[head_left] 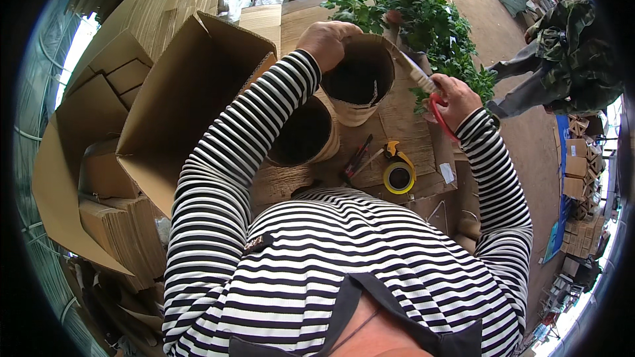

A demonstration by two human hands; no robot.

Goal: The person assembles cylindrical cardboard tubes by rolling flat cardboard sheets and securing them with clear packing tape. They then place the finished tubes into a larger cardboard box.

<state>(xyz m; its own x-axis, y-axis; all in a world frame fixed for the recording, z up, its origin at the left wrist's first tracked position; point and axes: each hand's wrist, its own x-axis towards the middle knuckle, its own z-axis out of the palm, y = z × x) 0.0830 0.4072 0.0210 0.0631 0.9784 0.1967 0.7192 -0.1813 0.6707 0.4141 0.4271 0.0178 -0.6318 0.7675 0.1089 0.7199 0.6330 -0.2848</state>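
Observation:
A round cardboard tube or bucket (357, 111), open at the top with a dark inside, stands on the wooden table (426, 145). My left hand (327, 43) is closed on its far left rim. In my right hand (456, 99) is a pair of red-handled scissors (438, 118), the blades pointing up and left toward the tube's right rim. A second such tube (327, 145) stands nearer, under my left forearm. A yellow tape dispenser with its roll (411, 175) lies close to me, beside a slim black-and-red tool (358, 158).
Leafy green plants (440, 36) rise beyond the right side of the table. A large open cardboard box (178, 86) and stacked flat cardboard (126, 238) crowd the left. Another person in a camouflage jacket (572, 59) is at the far right, near piled small boxes (577, 165).

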